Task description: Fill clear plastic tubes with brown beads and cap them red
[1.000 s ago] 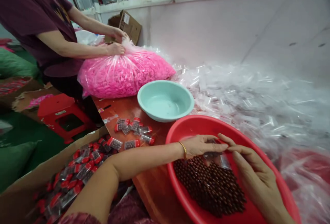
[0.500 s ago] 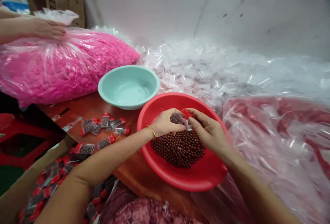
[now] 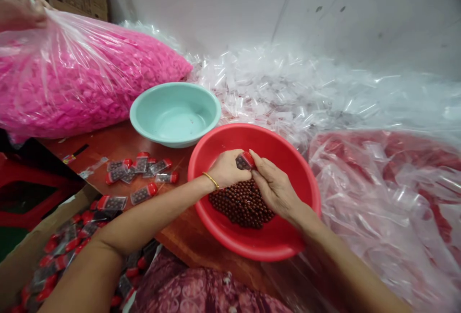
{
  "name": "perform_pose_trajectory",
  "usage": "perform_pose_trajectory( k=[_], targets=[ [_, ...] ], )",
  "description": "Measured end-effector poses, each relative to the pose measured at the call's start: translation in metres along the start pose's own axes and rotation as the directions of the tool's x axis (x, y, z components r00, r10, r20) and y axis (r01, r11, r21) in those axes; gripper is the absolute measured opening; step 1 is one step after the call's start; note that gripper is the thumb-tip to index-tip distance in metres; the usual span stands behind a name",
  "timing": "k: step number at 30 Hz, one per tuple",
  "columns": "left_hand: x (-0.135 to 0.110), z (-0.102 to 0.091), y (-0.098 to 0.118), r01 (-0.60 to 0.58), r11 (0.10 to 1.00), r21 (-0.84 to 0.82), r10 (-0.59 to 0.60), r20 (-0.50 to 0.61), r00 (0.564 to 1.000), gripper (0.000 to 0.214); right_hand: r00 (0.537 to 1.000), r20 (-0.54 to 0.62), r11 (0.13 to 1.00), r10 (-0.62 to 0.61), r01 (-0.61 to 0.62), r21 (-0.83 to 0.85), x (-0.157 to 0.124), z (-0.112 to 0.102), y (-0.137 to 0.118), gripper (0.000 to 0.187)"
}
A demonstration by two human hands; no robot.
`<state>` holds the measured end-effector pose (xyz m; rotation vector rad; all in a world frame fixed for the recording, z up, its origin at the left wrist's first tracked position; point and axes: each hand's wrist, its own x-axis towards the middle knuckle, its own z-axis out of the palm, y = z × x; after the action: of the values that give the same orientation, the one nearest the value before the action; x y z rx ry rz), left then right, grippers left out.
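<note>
A red basin [image 3: 288, 164] on the wooden table holds a heap of dark brown beads [image 3: 242, 203]. Over the beads, my left hand [image 3: 226, 170] is closed round a small clear tube filled with beads [image 3: 242, 162]. My right hand [image 3: 274, 189] pinches the tube's red cap [image 3: 248, 158] at its right end. A gold bangle sits on my left wrist. Several filled red-capped tubes [image 3: 141, 171] lie on the table left of the basin.
A mint-green bowl [image 3: 175, 114] stands behind the basin. A big bag of pink pieces [image 3: 82, 78] lies at the left, with another person's hand [image 3: 19, 13] on it. Clear tubes [image 3: 288, 87] are piled at the back. A carton of filled tubes [image 3: 54, 255] sits lower left. Red-filled plastic [image 3: 389, 183] lies right.
The view swung right and down, away from the other person. My hands drew together over the beads, and the red cap now sits on the tube.
</note>
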<state>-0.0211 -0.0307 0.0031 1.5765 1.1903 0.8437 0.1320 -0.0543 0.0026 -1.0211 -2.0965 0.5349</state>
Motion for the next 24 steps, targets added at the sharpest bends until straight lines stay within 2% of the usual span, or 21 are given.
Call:
perform_pose_trajectory(
  k=[4,8,11,13,15,17,19,21,24],
  targets=[
    [0.001,0.0,0.002,-0.018,0.999,0.027,0.018,-0.005,1.0,0.012,0.999,0.0,0.998,0.053,-0.053,0.042,-0.001,0.001,0.003,0.047],
    [0.003,0.001,0.007,-0.077,0.99,0.118,0.077,0.009,0.997,0.01,0.988,0.053,0.984,0.143,-0.147,0.102,0.005,-0.016,0.001,0.038],
    [0.002,0.002,0.013,-0.134,0.98,0.147,0.122,0.088,0.989,0.01,0.968,-0.094,0.966,0.232,-0.218,0.14,0.013,-0.023,-0.004,0.027],
    [-0.001,0.001,0.015,-0.142,0.964,0.223,0.116,0.126,0.985,0.01,0.935,-0.202,0.945,0.291,-0.249,0.212,0.021,-0.017,-0.005,0.036],
    [-0.004,0.001,0.016,-0.152,0.937,0.315,0.108,0.153,0.982,0.011,0.893,-0.218,0.882,0.394,-0.3,0.363,0.029,-0.006,-0.005,0.047],
    [-0.007,0.001,0.015,-0.194,0.914,0.357,0.129,0.197,0.972,0.01,0.858,-0.11,0.765,0.502,-0.382,0.519,0.037,0.004,-0.003,0.059],
    [-0.008,0.002,0.014,-0.243,0.9,0.363,0.166,0.23,0.959,0.011,0.837,0.053,0.671,0.544,-0.472,0.572,0.041,0.01,-0.002,0.069],
    [-0.009,0.004,0.013,-0.284,0.883,0.374,0.196,0.255,0.947,0.013,0.822,0.164,0.648,0.545,-0.537,0.54,0.04,0.012,-0.001,0.073],
    [-0.011,0.007,0.011,-0.298,0.853,0.429,0.183,0.29,0.939,0.021,0.814,0.206,0.674,0.543,-0.569,0.472,0.032,0.014,0.004,0.071]
  ],
)
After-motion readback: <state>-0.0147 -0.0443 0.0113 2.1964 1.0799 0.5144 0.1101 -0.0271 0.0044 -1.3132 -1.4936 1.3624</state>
